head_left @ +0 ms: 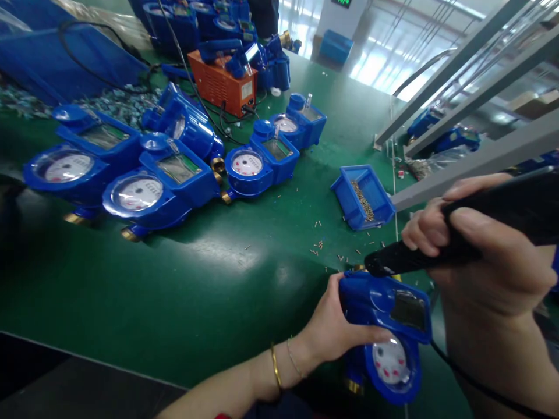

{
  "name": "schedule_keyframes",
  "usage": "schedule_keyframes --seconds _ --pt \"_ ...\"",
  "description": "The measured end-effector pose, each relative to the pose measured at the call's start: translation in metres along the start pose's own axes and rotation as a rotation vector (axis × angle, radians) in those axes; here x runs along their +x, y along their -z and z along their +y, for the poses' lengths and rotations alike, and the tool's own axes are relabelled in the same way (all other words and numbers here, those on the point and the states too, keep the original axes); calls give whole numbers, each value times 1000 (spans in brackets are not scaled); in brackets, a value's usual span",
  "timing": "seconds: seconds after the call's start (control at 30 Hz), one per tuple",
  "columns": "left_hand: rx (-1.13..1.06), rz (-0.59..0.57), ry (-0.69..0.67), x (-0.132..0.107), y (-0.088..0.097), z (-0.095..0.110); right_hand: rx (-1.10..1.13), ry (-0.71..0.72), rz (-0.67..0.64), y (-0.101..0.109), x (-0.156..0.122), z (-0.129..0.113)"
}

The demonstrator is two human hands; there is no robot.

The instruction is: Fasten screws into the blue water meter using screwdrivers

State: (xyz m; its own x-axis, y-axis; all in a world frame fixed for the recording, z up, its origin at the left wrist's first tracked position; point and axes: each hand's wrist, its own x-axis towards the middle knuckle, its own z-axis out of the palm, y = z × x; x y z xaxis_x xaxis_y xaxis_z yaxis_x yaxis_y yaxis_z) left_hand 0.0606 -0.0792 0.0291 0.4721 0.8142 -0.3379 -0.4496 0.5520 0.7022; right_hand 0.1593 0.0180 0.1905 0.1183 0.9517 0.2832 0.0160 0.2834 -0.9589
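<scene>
Two hands on one meter (384, 326) at the near right edge of the table (196, 291). Our left hand (336, 326) wraps its side, fingers closed round the housing, thumb across the top near the dial. Our right hand (476, 250) is fisted tight on the driver (437, 250), whose black tip sits at the meter's top edge, touching or just above it; we can't tell which.

Meter is tilted and seems half off the table, carried mostly by the left hand.

Risks as we see them:
- Tip skids off the screw head and scores the plastic or the display window, since the body is only hand-steadied.
- Left thumb lies close to the tip; a slip goes straight into it.
- The driver's cord (480, 387) trails under the right wrist and could snag on the meter and tug it.
- Loose screws (336, 256) lie scattered just beyond the meter; a nudge sends them off the edge.

Further out: screw tray (362, 198) nearby, a row of other meters (144, 180) well to the left, an orange box (222, 84) at the back.
</scene>
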Motion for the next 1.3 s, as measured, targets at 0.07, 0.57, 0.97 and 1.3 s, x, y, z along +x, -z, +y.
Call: schedule_keyframes --seconds 0.07,0.57,0.97,1.3 --pt "9 -6 0 0 0 0 -9 1 -10 -1 -2 -1" --pt "45 43 -16 -5 2 5 29 14 -115 2 -3 4" --pt "88 45 -29 -6 1 5 48 33 -79 1 -5 0" --pt "52 -27 54 1 2 18 85 186 149 23 -9 -22"
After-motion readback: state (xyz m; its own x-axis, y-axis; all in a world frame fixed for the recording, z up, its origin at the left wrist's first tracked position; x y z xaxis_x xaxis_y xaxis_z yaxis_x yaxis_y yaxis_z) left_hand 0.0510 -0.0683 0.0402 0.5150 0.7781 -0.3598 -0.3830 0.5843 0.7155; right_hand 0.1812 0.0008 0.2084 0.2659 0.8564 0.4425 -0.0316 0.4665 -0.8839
